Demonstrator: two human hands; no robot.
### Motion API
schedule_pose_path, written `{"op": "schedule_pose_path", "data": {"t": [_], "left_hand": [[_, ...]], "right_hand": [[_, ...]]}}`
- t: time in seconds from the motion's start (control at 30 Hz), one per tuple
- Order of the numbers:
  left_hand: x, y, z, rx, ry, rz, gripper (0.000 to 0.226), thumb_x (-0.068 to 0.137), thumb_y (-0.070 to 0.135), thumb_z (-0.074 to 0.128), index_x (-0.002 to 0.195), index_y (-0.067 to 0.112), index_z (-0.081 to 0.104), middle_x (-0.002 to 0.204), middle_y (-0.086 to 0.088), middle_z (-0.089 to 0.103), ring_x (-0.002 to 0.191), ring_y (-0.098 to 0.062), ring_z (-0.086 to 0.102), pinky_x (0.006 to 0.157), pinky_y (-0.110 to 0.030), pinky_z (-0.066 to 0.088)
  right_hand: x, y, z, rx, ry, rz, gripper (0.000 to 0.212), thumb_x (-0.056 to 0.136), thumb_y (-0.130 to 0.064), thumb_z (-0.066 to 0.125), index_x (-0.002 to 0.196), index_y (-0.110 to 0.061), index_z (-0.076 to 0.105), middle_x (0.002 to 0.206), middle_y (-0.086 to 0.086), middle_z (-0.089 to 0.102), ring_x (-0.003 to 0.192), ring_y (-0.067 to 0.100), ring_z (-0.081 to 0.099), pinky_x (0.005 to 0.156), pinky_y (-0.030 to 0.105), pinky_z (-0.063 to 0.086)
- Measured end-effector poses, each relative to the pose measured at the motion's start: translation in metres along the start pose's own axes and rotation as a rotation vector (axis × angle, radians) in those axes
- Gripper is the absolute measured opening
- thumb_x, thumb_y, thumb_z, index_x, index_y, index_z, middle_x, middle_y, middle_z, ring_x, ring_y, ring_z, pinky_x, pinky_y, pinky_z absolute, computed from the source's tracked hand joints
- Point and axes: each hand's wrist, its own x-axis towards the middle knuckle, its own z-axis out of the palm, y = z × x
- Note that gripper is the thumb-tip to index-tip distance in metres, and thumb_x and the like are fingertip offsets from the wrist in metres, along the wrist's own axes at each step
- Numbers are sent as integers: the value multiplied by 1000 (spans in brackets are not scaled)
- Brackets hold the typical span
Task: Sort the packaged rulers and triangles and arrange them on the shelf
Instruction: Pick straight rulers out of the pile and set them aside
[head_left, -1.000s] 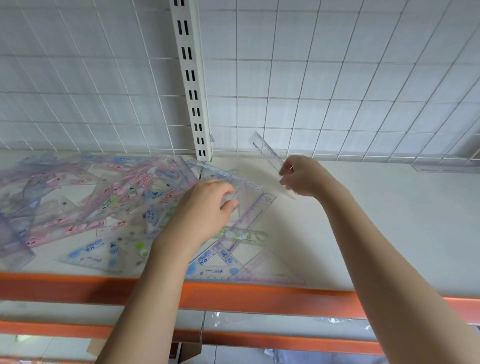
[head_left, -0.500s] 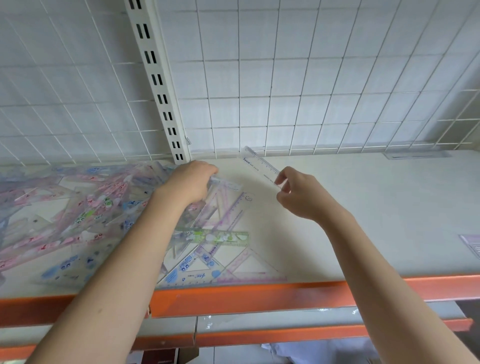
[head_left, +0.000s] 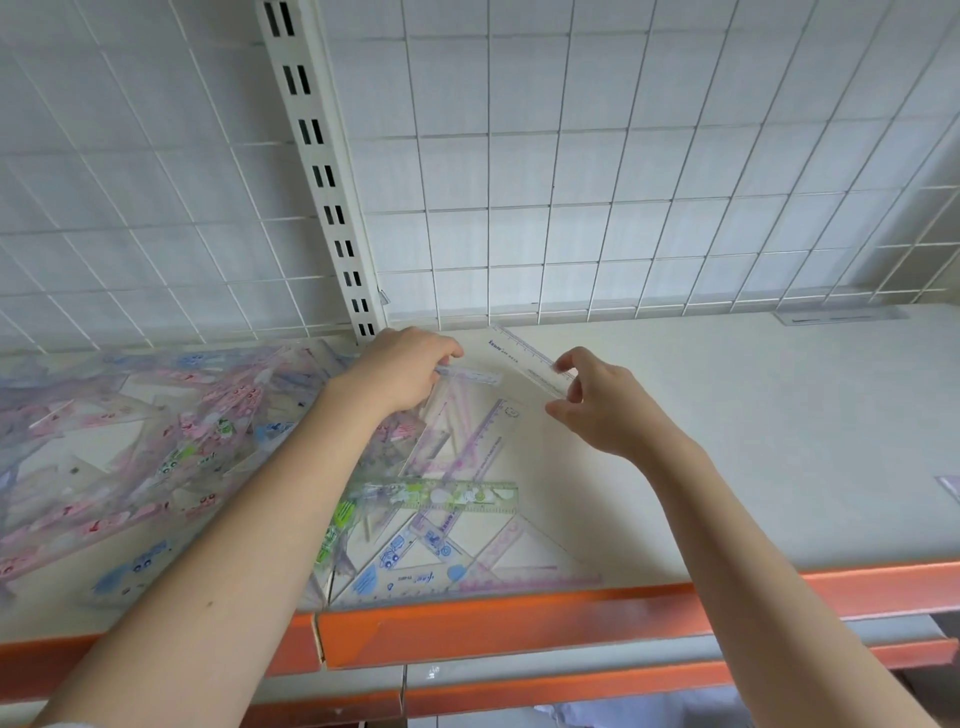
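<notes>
Two hands over the shelf! The right hand pinches a clear ruler by its near end, angled toward the back edge. The left hand curls its fingers on a packaged ruler at the right edge of the heap of packaged rulers and triangles covering the shelf's left side.

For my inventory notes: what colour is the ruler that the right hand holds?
Clear, with blue print, pinched by the right hand: the ruler shows best in the head view.
</notes>
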Motion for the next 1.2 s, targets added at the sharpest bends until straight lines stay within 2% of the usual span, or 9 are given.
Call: {"op": "schedule_pose_path", "data": {"t": [0.2,0.37,0.53,0.67,0.73,0.9,1.03,1.1,1.2], "left_hand": [[11,-3,1,-25,14,112,48,88,-7,37,125,16,57,126,-4,57,111,-23,54,92,-39,45],[18,-2,-2,-53,188,178,44,92,-4,39,126,17,56,121,0,59,104,-21,58,87,-35,46],[21,11,-13,-72,347,266,26,96,2,41,117,9,55,108,-7,61,95,-27,55,75,-31,37],[18,26,-15,-52,387,260,30,93,-1,40,119,9,51,85,-9,61,78,-31,53,68,-30,29],[17,33,-15,-35,381,275,30,94,2,37,120,13,48,88,-6,65,75,-31,56,68,-31,31],[14,56,-9,-76,323,228,50,94,2,37,137,28,41,105,-6,52,89,-31,55,73,-35,40],[16,85,-4,-98,306,219,49,96,9,41,143,22,35,111,-8,46,101,-29,50,82,-35,35],[18,105,-5,-123,299,183,49,97,14,42,145,18,31,115,-10,44,106,-30,47,87,-35,33],[23,138,-8,-138,291,120,50,97,15,42,145,16,28,119,-11,42,110,-30,45,91,-35,31]], "right_hand": [[1,-6,3,3,56,25,36,88,-21,55,122,-18,46,86,-4,55,83,18,53,57,22,37],[-4,-6,4,-1,121,41,35,88,-18,54,122,-17,47,86,-4,56,81,17,53,61,25,38],[-11,-3,-2,34,208,52,34,88,-20,55,120,-19,46,84,-6,55,75,13,51,55,22,36],[-19,3,-15,26,276,48,34,88,-22,57,121,-21,48,89,-4,58,75,14,51,62,25,38],[-22,7,-21,5,311,44,37,89,-22,56,125,-22,49,93,-5,57,78,15,52,67,26,39],[-35,24,-43,-112,405,5,37,92,-21,55,129,-14,52,99,0,53,83,22,53,71,27,36],[-43,48,-66,-153,363,8,37,89,-35,59,112,-5,58,90,2,52,73,19,48,57,20,33],[-46,63,-79,-162,350,-4,41,89,-41,58,109,-6,59,87,1,51,73,17,47,58,16,33],[-51,88,-103,-185,326,-40,37,90,-41,55,109,-9,59,89,-1,54,71,15,47,63,28,37]]}}
